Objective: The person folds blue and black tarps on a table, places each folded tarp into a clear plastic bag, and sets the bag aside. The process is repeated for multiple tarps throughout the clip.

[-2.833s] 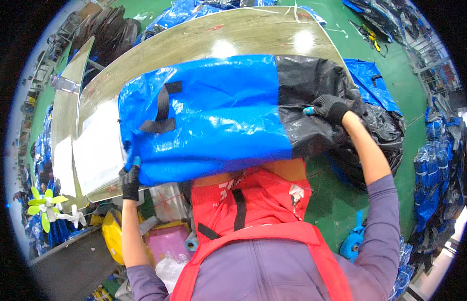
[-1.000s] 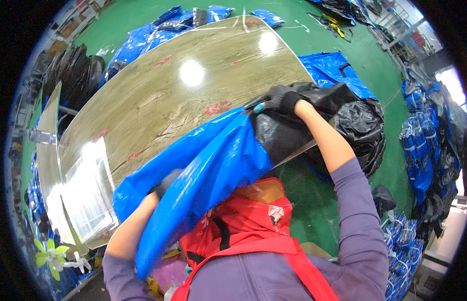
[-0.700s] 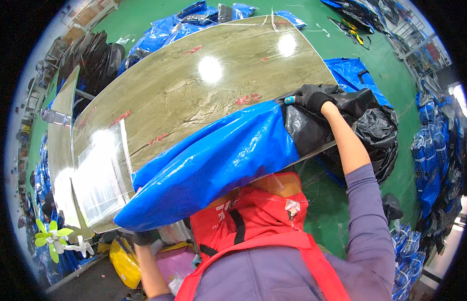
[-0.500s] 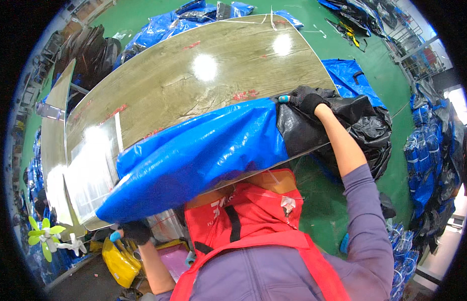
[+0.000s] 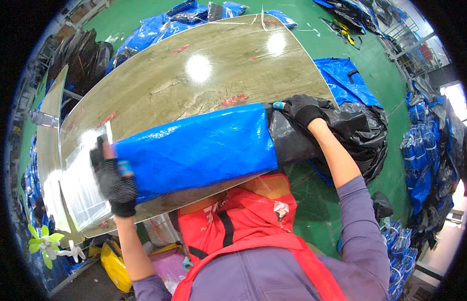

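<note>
Across the near edge of the wood-patterned table (image 5: 158,85) lies a shiny blue tarpaulin bag (image 5: 198,153), its right part black and crumpled and drooping past the table's right corner. My left hand (image 5: 115,178), in a black dotted glove, rests at the bag's left end with fingers stretched out, somewhat smeared by motion. On the black part, close to the seam with the blue, my right hand (image 5: 301,109) is closed with its fingers bent over the material. Both gloves leave light-blue tips showing on a finger or thumb.
Clear plastic sheets (image 5: 80,193) lie at the table's left end. Folded blue and black bags (image 5: 181,22) are heaped on the green floor behind it. More bundles (image 5: 422,145) hang or stack at the right. A yellow bag (image 5: 115,268) sits below left, beside a flower-shaped ornament (image 5: 45,243).
My left hand has risen from below the table's edge onto the bag's left end. The blue part now lies flatter, its drooping left corner drawn up. My right hand stays on the black part.
</note>
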Tool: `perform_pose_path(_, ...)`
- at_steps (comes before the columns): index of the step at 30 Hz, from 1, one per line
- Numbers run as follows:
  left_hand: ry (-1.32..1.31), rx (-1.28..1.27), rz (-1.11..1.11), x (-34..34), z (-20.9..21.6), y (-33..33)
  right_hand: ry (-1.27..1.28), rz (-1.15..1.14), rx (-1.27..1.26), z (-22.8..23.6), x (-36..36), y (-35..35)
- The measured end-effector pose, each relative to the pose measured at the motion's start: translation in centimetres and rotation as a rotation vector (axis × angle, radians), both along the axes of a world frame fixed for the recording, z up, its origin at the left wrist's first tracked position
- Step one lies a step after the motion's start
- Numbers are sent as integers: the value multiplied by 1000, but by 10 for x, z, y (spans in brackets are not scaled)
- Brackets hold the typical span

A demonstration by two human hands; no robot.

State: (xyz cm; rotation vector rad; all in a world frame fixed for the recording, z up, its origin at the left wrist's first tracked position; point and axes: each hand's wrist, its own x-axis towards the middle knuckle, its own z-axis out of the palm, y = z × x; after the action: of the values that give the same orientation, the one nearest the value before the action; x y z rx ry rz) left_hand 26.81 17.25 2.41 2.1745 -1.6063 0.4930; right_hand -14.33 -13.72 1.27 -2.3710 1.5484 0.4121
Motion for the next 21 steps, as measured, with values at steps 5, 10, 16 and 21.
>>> perform_pose_path(5, -3, 581, -94, -7, -33, -17, -6, -2, -73, -8, -8, -1)
perform_pose_path(10, 99, 799, 101, -69, 33, -93, -3, -13, 14, 0, 6, 2)
perform_pose_path(16, 137, 472, -696, -210, -40, -141, -204, 223, -372, 32, -25, 32)
perform_pose_path(21, 53, 379, -739, -208, -50, -140, 44, -158, -333, 12, -99, 12)
